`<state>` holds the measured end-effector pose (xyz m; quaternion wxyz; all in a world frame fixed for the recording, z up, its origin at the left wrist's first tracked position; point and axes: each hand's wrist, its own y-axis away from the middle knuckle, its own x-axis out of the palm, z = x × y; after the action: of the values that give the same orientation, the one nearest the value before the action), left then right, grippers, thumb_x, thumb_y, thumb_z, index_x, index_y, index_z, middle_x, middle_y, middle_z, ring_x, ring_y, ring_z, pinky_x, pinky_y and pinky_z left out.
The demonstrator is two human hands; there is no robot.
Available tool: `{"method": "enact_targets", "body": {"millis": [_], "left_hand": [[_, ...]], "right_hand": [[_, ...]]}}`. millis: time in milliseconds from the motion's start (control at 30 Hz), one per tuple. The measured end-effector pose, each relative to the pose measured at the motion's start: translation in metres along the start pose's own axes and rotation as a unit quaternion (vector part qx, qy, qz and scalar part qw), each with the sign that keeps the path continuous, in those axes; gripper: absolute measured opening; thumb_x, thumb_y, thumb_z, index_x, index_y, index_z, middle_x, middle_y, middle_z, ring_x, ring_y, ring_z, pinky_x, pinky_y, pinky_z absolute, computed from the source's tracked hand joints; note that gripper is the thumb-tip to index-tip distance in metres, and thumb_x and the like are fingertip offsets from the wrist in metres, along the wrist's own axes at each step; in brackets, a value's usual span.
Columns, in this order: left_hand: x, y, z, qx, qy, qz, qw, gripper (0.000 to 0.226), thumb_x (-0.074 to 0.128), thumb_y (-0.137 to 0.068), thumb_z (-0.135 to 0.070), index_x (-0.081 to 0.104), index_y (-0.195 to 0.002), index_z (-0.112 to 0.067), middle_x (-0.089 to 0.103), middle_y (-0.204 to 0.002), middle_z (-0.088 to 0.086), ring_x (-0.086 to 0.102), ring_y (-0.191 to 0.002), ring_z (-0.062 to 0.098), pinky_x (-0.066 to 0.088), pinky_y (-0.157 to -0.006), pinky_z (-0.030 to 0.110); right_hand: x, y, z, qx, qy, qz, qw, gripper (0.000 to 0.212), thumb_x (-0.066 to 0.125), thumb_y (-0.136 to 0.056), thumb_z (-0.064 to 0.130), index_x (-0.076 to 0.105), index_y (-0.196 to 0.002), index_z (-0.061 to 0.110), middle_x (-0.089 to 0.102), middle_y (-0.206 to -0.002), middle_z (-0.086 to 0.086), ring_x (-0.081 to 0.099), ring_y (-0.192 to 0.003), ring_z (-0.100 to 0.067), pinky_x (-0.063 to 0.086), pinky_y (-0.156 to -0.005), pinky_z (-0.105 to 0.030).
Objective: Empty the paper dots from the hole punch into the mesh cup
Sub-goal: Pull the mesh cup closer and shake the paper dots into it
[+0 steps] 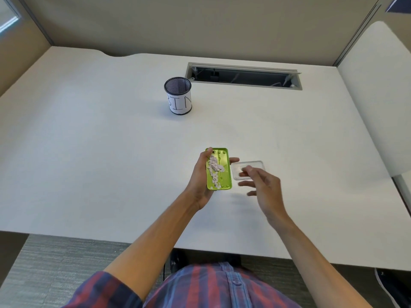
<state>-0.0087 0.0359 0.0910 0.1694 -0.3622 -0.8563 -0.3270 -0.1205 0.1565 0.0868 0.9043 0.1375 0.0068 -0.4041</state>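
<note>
My left hand grips a green hole punch turned bottom-up above the desk, its open underside showing a heap of white paper dots. Just right of it a clear plastic cover lies on the desk. My right hand hovers over the cover's near edge with fingers spread, holding nothing. The black mesh cup, wrapped in a white paper label with handwriting, stands upright farther back and to the left, well apart from both hands.
The white desk has a long open cable slot at the back right of the cup. Beige partition walls enclose the back and sides. The desk's front edge runs near my body, with grey carpet below.
</note>
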Motion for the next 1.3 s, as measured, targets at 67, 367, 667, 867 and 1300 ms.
{"method": "enact_targets", "body": {"millis": [67,367,667,867,1300], "left_hand": [[0.001,-0.003,0.000,-0.001,-0.002,-0.004,1.000,0.054,0.032,-0.099,-0.052,0.079,-0.101,-0.024,0.074,-0.114,0.007,0.070,-0.102,0.022,0.055,-0.089,0.042],[-0.005,-0.012,-0.007,-0.003,-0.031,0.001,1.000,0.060,0.036,-0.098,-0.056,0.066,-0.118,-0.008,0.072,-0.085,0.001,0.069,-0.077,0.017,0.056,-0.068,0.029],[0.001,-0.014,-0.007,-0.005,-0.069,0.023,0.997,0.065,0.030,-0.099,-0.060,0.080,-0.087,-0.020,0.075,-0.090,0.005,0.070,-0.079,0.019,0.057,-0.071,0.030],[0.000,-0.020,-0.010,0.009,-0.169,-0.090,0.981,0.069,0.031,-0.094,-0.070,0.077,-0.099,-0.018,0.078,-0.102,0.008,0.073,-0.097,0.027,0.052,-0.098,0.045],[-0.062,-0.092,-0.047,0.145,-0.296,-0.329,0.885,0.027,0.065,-0.090,-0.035,0.066,-0.088,-0.008,0.068,-0.084,0.004,0.064,-0.085,0.023,0.045,-0.071,0.028]], "right_hand": [[0.011,0.007,0.007,0.046,-0.064,0.072,0.994,0.030,0.055,-0.096,0.042,0.076,-0.092,0.022,0.078,-0.091,0.003,0.074,-0.073,-0.013,0.052,-0.054,-0.020],[0.025,0.003,0.009,0.169,-0.264,0.214,0.925,0.034,0.059,-0.086,0.047,0.076,-0.103,0.023,0.073,-0.102,-0.002,0.072,-0.084,-0.019,0.058,-0.064,-0.028],[0.024,-0.006,0.005,0.200,-0.312,0.274,0.887,0.034,0.054,-0.090,0.044,0.077,-0.108,0.027,0.075,-0.107,-0.007,0.074,-0.095,-0.029,0.060,-0.068,-0.032],[0.023,-0.010,0.001,0.220,-0.345,0.289,0.865,0.045,0.054,-0.090,0.042,0.063,-0.127,0.016,0.073,-0.111,-0.013,0.073,-0.095,-0.031,0.061,-0.065,-0.033],[0.026,-0.015,0.012,0.213,-0.402,0.254,0.853,0.048,0.055,-0.088,0.040,0.058,-0.129,0.016,0.073,-0.111,-0.010,0.074,-0.093,-0.031,0.061,-0.064,-0.031]]}}
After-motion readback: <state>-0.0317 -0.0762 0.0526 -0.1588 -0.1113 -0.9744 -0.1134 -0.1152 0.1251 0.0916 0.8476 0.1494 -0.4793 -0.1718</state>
